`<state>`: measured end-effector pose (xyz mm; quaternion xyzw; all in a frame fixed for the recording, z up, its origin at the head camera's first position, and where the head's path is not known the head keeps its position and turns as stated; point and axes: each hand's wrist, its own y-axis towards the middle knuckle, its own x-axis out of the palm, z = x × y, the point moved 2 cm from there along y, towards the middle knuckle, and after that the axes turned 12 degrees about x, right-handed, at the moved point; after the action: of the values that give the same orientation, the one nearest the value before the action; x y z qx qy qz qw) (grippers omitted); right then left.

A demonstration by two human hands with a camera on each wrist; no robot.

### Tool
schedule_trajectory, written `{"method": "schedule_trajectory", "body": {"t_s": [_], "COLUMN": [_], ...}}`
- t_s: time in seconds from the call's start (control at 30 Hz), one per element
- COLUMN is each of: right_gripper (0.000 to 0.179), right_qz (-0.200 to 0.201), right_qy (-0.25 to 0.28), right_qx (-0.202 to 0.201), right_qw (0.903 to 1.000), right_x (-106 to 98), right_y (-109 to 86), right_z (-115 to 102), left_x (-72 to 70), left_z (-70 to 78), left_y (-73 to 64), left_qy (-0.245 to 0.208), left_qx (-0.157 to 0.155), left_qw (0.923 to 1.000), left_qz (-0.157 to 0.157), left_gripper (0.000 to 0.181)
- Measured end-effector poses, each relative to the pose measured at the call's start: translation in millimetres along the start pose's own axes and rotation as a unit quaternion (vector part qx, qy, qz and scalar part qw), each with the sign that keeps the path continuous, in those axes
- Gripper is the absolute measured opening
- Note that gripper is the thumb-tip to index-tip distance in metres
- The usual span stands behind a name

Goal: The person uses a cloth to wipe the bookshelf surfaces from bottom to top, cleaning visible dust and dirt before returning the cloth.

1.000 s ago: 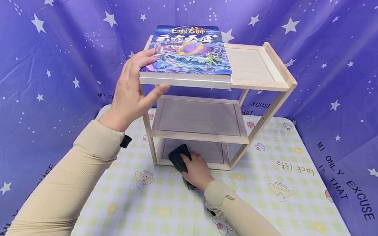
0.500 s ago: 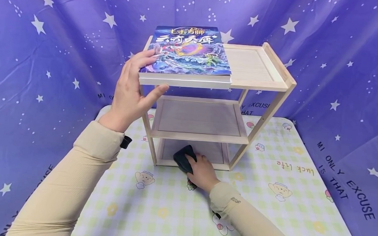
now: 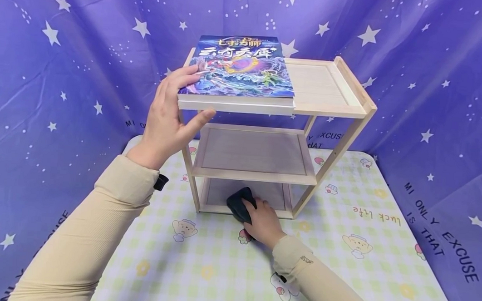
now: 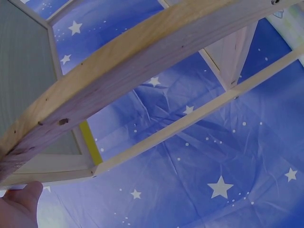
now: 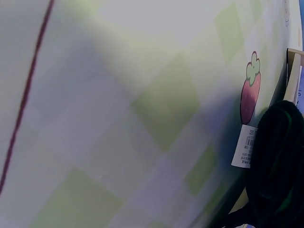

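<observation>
A three-tier wooden shelf (image 3: pixel 257 175) stands on the table, and a thick book (image 3: pixel 245 69) with a blue illustrated cover lies on the left part of its top tier. My left hand (image 3: pixel 165 110) grips the shelf's top left corner, fingers over the book's left edge and thumb below its front edge. In the left wrist view only part of that hand (image 4: pixel 20 205) shows beside the corner. Low at the front, my right hand (image 3: pixel 263 222) holds a dark folded cloth (image 3: pixel 239 204) against the bottom tier. The cloth (image 5: pixel 275 161) has a white label in the right wrist view.
A green-and-white checked tablecloth (image 3: pixel 202 271) with cartoon prints covers the table. Purple star-patterned curtains (image 3: pixel 82 60) hang behind and on both sides. The middle tier's front bar (image 3: pixel 252 176) runs just above my right hand.
My right hand has slid the dark cloth a short way to the right along the bottom tier's front. The left hand, book and shelf stay in place.
</observation>
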<state>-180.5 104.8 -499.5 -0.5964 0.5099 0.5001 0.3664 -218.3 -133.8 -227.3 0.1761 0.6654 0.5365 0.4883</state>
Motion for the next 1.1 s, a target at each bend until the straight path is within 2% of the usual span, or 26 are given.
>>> {"method": "schedule_trajectory", "body": {"t_s": [0.43, 0.8, 1.1], "right_gripper": [0.063, 0.062, 0.063], "right_qz": [0.006, 0.033, 0.016], "right_qy": [0.000, -0.010, 0.001], "right_qx": [0.010, 0.004, 0.020], "right_qw": [0.9999, 0.9994, 0.9997], "right_x": [-3.6, -4.7, -4.9], "right_y": [-5.0, -8.3, -8.1], "right_z": [8.7, 17.5, 25.2], "left_x": [0.3, 0.9, 0.7], "left_z": [-0.8, -1.2, -1.1], "left_y": [-0.4, -0.8, -0.3], "left_qy": [0.002, 0.000, 0.001], "left_qx": [0.002, 0.003, 0.001], "left_qw": [1.0000, 1.0000, 1.0000], "left_qz": [0.006, 0.008, 0.008], "left_gripper": [0.067, 0.067, 0.067]}}
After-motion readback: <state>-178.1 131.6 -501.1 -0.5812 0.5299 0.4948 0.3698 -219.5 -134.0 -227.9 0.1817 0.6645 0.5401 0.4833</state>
